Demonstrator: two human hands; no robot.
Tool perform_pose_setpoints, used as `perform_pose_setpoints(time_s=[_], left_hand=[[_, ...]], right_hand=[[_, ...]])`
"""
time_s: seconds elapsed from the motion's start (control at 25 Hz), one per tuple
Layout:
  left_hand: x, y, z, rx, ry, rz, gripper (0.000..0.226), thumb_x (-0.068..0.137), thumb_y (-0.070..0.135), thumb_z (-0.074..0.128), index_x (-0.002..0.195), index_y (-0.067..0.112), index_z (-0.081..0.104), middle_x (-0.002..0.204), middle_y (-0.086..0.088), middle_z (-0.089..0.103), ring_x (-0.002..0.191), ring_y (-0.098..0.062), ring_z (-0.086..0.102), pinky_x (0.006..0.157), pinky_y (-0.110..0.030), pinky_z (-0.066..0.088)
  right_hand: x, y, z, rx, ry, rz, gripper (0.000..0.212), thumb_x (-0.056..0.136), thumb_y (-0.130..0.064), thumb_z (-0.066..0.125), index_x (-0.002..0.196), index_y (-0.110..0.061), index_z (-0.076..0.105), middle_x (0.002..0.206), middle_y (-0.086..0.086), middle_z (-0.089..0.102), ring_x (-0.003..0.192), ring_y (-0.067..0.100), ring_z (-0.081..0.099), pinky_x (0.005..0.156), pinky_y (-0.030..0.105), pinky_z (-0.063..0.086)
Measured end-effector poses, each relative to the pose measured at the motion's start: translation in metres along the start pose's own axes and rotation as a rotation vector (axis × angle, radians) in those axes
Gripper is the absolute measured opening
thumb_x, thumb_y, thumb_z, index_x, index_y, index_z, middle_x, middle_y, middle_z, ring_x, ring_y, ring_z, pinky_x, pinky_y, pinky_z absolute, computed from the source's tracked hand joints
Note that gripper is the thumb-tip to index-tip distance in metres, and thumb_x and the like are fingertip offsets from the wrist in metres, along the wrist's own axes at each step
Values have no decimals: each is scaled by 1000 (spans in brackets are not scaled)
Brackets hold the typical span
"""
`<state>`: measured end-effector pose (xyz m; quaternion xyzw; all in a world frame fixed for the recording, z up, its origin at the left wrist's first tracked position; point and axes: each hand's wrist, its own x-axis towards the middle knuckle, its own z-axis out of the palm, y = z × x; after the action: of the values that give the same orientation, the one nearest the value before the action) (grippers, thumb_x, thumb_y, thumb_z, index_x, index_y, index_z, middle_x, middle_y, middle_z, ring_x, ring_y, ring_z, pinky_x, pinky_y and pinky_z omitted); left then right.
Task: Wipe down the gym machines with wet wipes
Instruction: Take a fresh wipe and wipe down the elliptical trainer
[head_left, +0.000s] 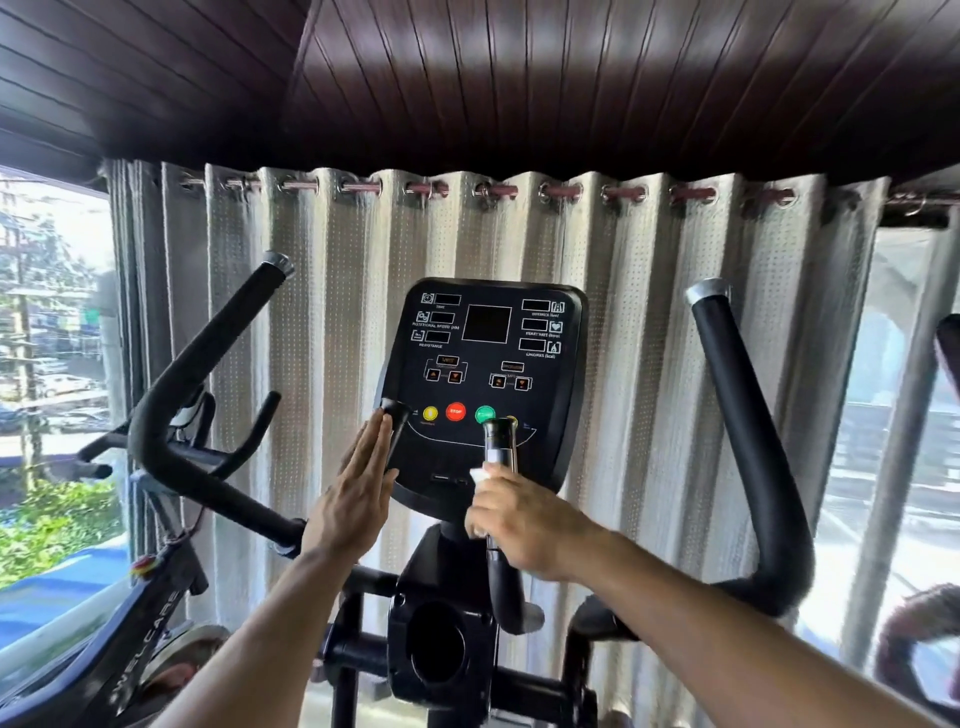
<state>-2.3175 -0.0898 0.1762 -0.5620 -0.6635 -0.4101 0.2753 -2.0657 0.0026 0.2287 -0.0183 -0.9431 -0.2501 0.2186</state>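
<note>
A black elliptical machine stands in front of me, its console showing a dark display and yellow, red and green buttons. Two short inner grips rise below the console. My right hand grips the right inner handle with a white wet wipe wrapped under the fingers. My left hand lies flat with straight fingers against the left inner handle. Long padded outer arms curve up at the left and the right.
A grey eyelet curtain hangs close behind the machine. An exercise bike with "WELCARE" on its frame stands at the lower left beside a window. Another machine's handle shows at the right edge.
</note>
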Motion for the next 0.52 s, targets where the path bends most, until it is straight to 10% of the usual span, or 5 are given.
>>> perform_pose_setpoints(time_s=[0.24,0.4,0.52], left_hand=[[-52,14,-31,15,-210,-105,91,98,5,58,163,25,-3,171,7,-8,158,-10,-8,129,-45,18],[-133,73,-68,-115,-137,-305,69,100,19,63,160,28,30,161,18,27,145,-2,30,118,-33,31],[-217,124,-60,-217,-158,-587,44,99,26,66,142,31,54,138,19,53,122,-4,55,104,-35,46]], right_hand=[[-38,-56,4,517,-16,230,38,98,1,37,115,-9,69,101,2,68,105,12,58,124,33,25],[-70,-80,-32,944,75,522,28,109,-11,41,118,-14,67,75,-22,55,67,-12,55,64,9,41],[-133,-118,-6,1088,61,604,25,108,-15,44,113,-22,67,80,-27,61,80,-12,59,71,9,41]])
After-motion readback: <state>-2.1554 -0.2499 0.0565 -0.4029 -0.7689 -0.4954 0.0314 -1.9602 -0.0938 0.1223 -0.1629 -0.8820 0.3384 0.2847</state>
